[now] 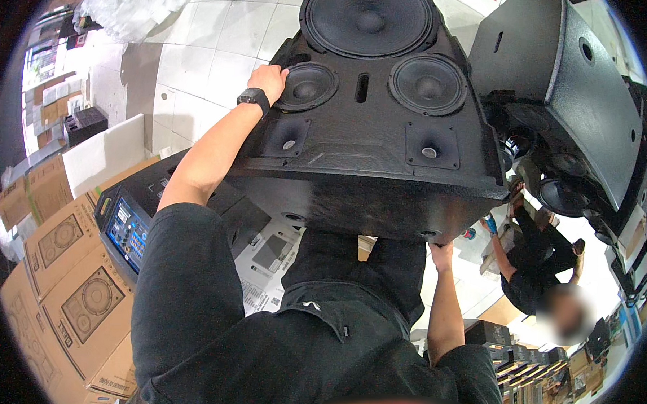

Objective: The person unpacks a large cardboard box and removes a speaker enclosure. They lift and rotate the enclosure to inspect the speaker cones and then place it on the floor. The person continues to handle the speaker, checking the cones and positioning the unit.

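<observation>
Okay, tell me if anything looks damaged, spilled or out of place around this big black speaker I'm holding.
I see no clear damage or spill on the big black speaker. The one untidy spot is the crumpled clear plastic at the upper left, bunched loosely like discarded wrapping.

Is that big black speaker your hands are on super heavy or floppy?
The big black speaker is probably heavy: it is bulky, and the left hand and right hand are both on it. Its boxy cabinet should stay stiff. The round cones might be fragile, because no grille covers them.
</observation>
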Motion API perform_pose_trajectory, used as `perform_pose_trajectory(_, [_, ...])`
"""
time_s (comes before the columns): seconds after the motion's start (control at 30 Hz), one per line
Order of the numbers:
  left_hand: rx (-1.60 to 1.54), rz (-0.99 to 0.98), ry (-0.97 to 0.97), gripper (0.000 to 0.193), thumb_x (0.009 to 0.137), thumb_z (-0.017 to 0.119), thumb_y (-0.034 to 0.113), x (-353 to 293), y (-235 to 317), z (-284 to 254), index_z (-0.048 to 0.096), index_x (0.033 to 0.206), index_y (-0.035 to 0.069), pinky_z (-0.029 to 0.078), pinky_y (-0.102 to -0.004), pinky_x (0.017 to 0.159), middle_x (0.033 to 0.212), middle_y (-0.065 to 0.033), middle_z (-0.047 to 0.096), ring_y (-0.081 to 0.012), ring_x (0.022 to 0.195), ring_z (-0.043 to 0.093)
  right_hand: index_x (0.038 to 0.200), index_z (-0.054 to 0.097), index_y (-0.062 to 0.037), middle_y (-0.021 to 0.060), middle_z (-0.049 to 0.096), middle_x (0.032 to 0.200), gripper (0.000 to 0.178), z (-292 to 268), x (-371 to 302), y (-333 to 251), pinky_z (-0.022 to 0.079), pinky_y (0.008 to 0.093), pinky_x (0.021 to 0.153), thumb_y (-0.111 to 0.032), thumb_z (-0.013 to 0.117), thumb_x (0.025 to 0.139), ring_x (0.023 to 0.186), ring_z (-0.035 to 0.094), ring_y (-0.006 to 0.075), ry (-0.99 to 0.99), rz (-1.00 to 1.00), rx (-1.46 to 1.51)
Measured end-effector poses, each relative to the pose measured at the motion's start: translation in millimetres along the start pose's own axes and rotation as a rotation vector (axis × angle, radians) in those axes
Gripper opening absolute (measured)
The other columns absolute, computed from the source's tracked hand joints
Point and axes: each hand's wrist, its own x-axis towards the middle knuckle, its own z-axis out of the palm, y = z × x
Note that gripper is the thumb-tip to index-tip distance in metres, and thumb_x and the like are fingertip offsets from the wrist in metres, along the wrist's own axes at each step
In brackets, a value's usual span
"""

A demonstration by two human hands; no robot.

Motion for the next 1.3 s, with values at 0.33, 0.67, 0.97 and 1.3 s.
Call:
perform_pose_trajectory(0.33, [0.074,0.000,0.001,0.041,0.101,0.054,0.038,-6.1,14.9,-4.5,0.072,0.095,0.002,0.057,-0.0511,0.077,0.090,-0.0240,0.071,-0.0424,0.088,0.070,0.102,0.067,0.0016,0.0085,0.072,0.090,0.028,0.3,-2.0,-12.6,0.052,0.0328,0.075,-0.009,0.077,0.078,0.081,0.065,0.0166,0.043,-0.025,0.004])
perform_pose_trajectory(0.67, [0.195,0.156,-0.032,0.030,0.096,0.049,0.020,-5.5,18.1,-8.3,0.064,0.119,0.007,0.053,-0.0509,0.090,0.117,-0.0157,0.064,-0.0366,0.109,0.065,0.110,0.066,0.0018,0.0113,0.072,0.101,0.036,-12.0,-2.0,-19.8,0.052,0.0361,0.083,-0.008,0.078,0.078,0.092,0.066,0.0202,-0.103,0.121,-0.023])
perform_pose_trajectory(0.97, [-0.205,0.243,-0.093,0.050,0.090,0.056,0.021,7.5,1.3,5.9,0.054,0.140,0.012,0.048,-0.0510,0.100,0.125,-0.0187,0.060,-0.0394,0.118,0.058,0.111,0.066,0.0002,0.0101,0.072,0.101,0.034,-12.9,2.9,-14.3,0.053,0.0355,0.082,-0.007,0.075,0.079,0.092,0.067,0.0208,-0.100,0.027,-0.162])
perform_pose_trajectory(1.3, [-0.844,0.177,0.219,0.037,0.100,0.060,0.023,-99.0,-48.3,-88.5,0.061,0.130,0.001,0.046,-0.0338,0.103,0.123,-0.0147,0.068,-0.0228,0.116,0.063,0.115,0.065,0.0013,0.0075,0.070,0.104,0.037,-15.4,8.9,-11.8,0.053,0.0314,0.079,-0.007,0.073,0.080,0.090,0.065,0.0184,-0.201,0.002,0.085])
